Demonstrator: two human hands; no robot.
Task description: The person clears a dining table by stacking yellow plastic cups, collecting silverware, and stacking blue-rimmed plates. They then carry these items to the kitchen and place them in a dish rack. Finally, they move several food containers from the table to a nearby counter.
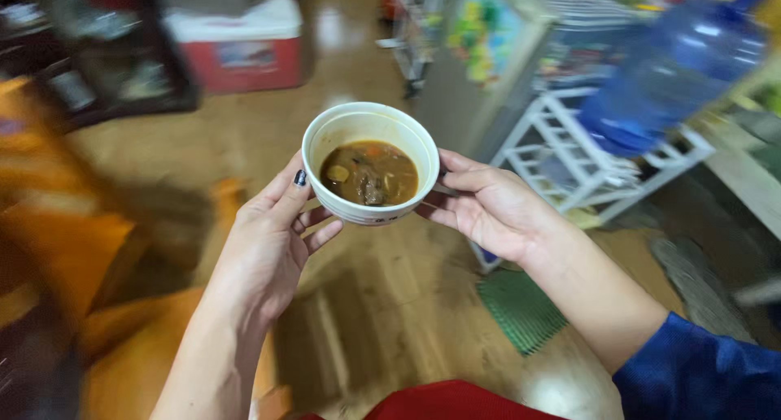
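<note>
Both hands, left and right, cup 1 white bowl of brown stew between them.

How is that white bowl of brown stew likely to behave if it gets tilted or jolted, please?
The bowl looks rigid and probably breakable, like ceramic. Its stew sits well below the rim, so small tilts seem safe. The left hand and right hand both cup it, suggesting some weight.

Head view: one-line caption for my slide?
Both hands, left and right, hold a white bowl of brown stew above a wooden floor.
</note>
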